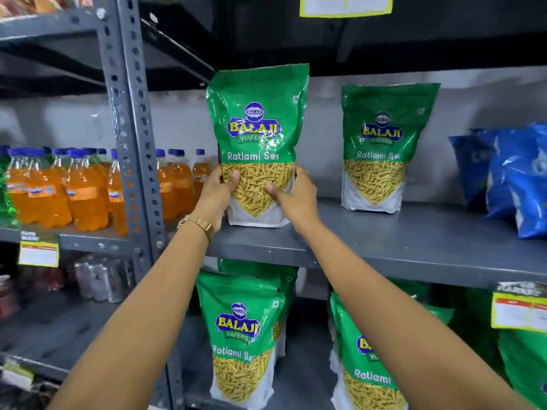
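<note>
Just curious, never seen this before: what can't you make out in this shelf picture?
Head view only.
Most fingers of left hand and right hand: behind the held green pouch.
Price labels: print blurred.
Blue packs: cut off by the right edge.
Cans, lower left shelf: blurred, brand unreadable.

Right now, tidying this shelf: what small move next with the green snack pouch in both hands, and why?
Probably release it: the green plastic Ratlami Sev pouch apparently stands upright on the grey metal shelf, left hand and right hand gripping its sides.
</note>
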Tool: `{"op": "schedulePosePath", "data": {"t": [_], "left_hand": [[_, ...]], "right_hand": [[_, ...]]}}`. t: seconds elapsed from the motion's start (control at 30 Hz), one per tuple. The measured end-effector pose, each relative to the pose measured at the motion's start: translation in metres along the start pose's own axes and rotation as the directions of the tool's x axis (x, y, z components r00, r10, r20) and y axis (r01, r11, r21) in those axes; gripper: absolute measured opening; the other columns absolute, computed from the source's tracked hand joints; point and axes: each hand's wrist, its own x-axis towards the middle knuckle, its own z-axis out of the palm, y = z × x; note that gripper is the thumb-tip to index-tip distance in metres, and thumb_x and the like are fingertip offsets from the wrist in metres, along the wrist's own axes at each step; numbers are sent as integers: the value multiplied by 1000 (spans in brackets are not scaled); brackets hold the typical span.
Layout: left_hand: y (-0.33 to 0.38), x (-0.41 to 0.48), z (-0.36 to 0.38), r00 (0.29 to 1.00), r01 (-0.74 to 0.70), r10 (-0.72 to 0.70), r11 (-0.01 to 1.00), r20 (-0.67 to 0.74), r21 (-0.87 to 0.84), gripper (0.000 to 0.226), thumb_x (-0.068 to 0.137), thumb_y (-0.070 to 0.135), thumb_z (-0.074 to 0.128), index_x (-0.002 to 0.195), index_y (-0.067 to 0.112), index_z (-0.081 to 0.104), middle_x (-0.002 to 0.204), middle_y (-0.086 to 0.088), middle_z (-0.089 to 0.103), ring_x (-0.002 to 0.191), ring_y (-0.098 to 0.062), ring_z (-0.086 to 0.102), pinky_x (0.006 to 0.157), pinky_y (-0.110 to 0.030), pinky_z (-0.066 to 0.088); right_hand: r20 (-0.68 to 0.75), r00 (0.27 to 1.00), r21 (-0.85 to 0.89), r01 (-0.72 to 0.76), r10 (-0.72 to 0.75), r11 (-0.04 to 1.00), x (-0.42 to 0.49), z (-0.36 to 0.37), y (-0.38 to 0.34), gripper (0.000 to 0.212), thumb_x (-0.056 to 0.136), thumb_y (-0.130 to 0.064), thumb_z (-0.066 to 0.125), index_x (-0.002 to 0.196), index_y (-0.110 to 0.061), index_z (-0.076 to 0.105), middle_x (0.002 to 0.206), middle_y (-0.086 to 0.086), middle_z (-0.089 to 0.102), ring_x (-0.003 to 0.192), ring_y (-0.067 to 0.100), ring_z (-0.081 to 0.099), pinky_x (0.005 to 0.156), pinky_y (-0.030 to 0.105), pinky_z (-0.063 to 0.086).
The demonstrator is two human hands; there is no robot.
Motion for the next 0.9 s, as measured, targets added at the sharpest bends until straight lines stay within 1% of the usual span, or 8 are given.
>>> {"op": "schedulePosePath", "data": {"t": [0.23, 0.47, 0.6, 0.67, 0.73, 0.77, 0.83, 0.9], "left_hand": [[-7, 7, 1, 999, -49, 49, 999, -20, 2, 36, 102, 25, 48, 135, 12, 49, 135, -11, 61, 124, -25, 58, 108, -47, 47], [-14, 2, 2, 991, -113, 115, 993, -68, 38, 34, 102, 27, 46, 133, 16, 48, 133, -3, 61, 125, -22, 58, 105, -43, 49], [-10, -10, 8, 986, -147, 151, 988, -71, 56, 42, 103, 21, 45, 143, 14, 38, 142, -5, 53, 131, -20, 51, 109, -41, 44], [-9, -23, 15, 971, -210, 220, 971, -89, 114, 55, 101, 21, 49, 150, 12, 26, 152, -8, 43, 140, -22, 42, 117, -45, 35], [-10, -40, 25, 942, -278, 317, 922, -112, 271, 68, 100, 27, 51, 155, 12, 15, 161, -10, 28, 149, -25, 26, 122, -50, 24], [-10, -51, 33, 920, -318, 373, 889, -118, 329, 70, 99, 29, 51, 156, 12, 13, 163, -11, 21, 152, -26, 19, 123, -50, 20], [-10, -74, 49, 866, -407, 483, 834, -133, 372, 69, 100, 28, 50, 156, 10, 14, 165, -13, 16, 154, -27, 12, 125, -45, 13], [-10, -106, 77, 811, -494, 568, 793, -140, 358, 64, 99, 21, 51, 153, 4, 21, 163, -16, 20, 153, -29, 15, 125, -42, 13]], "right_hand": [[-15, 1000, 15, 2, -2, 1000, 2, 13, 4, 55, 83, -18, 73, 130, -4, 48, 131, 17, 59, 125, 33, 51, 104, 45, 42], [24, 999, 17, 41, -42, 999, 2, 13, 9, 63, 84, -21, 72, 137, -4, 42, 136, 16, 56, 129, 31, 49, 106, 45, 41], [70, 996, 13, 51, -52, 999, -3, 8, 9, 64, 87, -20, 68, 141, -4, 38, 142, 16, 52, 134, 30, 45, 109, 43, 39], [70, 997, 28, 44, -46, 999, -12, -2, 9, 64, 90, -19, 64, 145, -5, 34, 148, 16, 45, 138, 29, 40, 115, 37, 32], [10, 997, 13, 82, -82, 997, -25, -17, 9, 65, 94, -21, 60, 149, -7, 28, 153, 13, 39, 141, 26, 35, 112, 26, 26], [-33, 993, 23, 118, -117, 993, -34, -28, 9, 63, 95, -21, 57, 149, -7, 28, 153, 12, 38, 141, 24, 35, 112, 24, 25], [-119, 973, 107, 212, -199, 971, -56, -48, 7, 55, 97, -20, 54, 147, -8, 33, 151, 7, 40, 140, 20, 39, 117, 32, 30], [-233, 935, 147, 306, -268, 941, -84, -75, 14, 45, 98, -17, 52, 141, -9, 42, 144, 6, 48, 135, 15, 46, 112, 38, 40]]}}
